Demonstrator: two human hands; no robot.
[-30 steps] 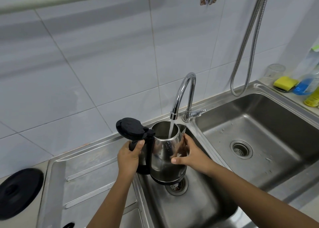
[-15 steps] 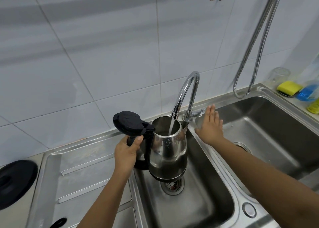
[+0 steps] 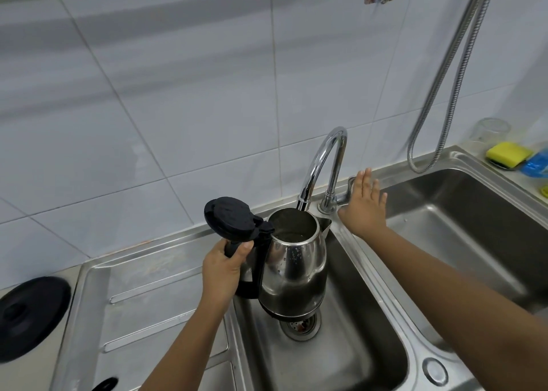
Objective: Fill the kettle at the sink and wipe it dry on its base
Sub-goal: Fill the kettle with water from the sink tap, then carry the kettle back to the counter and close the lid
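Note:
A steel kettle (image 3: pixel 295 269) with a black handle hangs over the left sink bowl (image 3: pixel 341 358), its black lid (image 3: pixel 229 221) flipped open. My left hand (image 3: pixel 224 267) grips the handle. The chrome tap (image 3: pixel 323 165) arches over the kettle's mouth; no water stream shows. Water sits inside the kettle. My right hand (image 3: pixel 363 205) lies flat, fingers spread, against the tap lever (image 3: pixel 345 196). The round black kettle base (image 3: pixel 31 316) rests on the counter at far left.
A ribbed steel drainboard (image 3: pixel 154 296) lies left of the bowl. The right sink bowl (image 3: pixel 462 230) is on the right. A metal shower hose (image 3: pixel 444 76) hangs on the tiled wall. A yellow sponge (image 3: pixel 508 153) and a glass (image 3: pixel 489 132) sit at the back right corner.
My right hand left the kettle's body and moved up right to the tap lever. The water stream seen earlier no longer shows. The kettle stays under the spout.

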